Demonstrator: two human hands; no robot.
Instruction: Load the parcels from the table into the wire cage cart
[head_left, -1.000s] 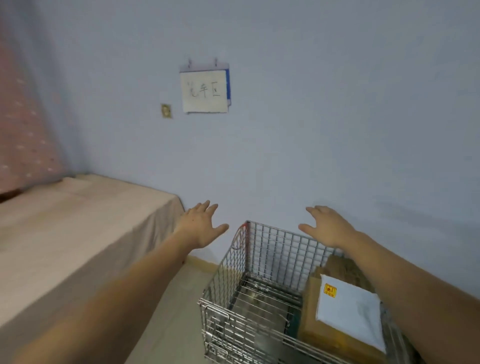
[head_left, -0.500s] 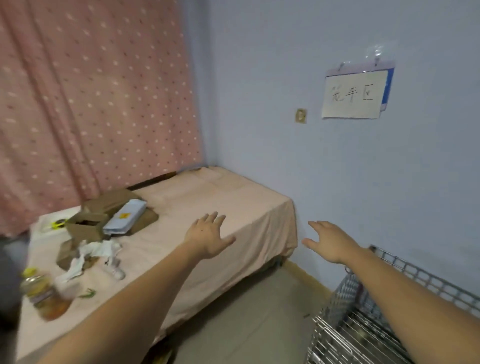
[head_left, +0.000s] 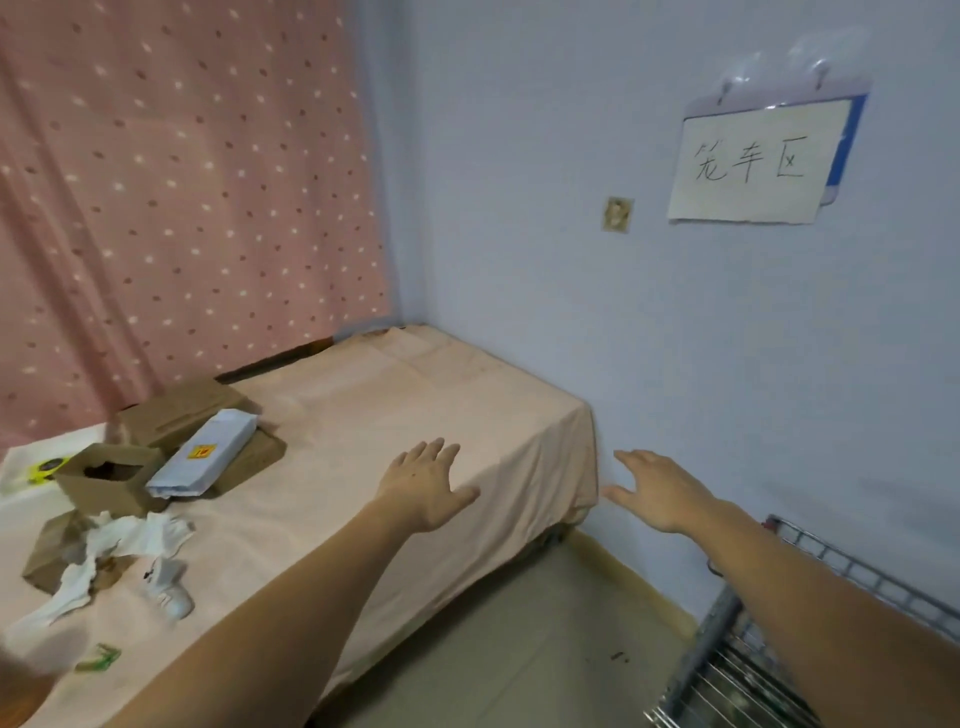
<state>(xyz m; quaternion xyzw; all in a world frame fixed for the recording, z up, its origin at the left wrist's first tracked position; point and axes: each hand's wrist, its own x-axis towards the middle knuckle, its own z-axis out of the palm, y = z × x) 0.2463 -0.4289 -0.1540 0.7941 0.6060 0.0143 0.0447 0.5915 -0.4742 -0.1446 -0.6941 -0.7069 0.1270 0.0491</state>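
Left hand is out flat over the table, fingers spread wide, holding nothing. Right hand reaches forward just past the table's corner, fingers loose and apart, also holding nothing. The parcels sit at the table's far left side: a white mailer with a yellow label lies across a flat cardboard box, and a small open-topped box stands just beside them. Crumpled white wrapping lies nearer on the peach cloth. The wire cage cart shows only its corner, on the floor right of the table. A pink dotted curtain hangs behind the table; a handwritten sign hangs on the blue wall.
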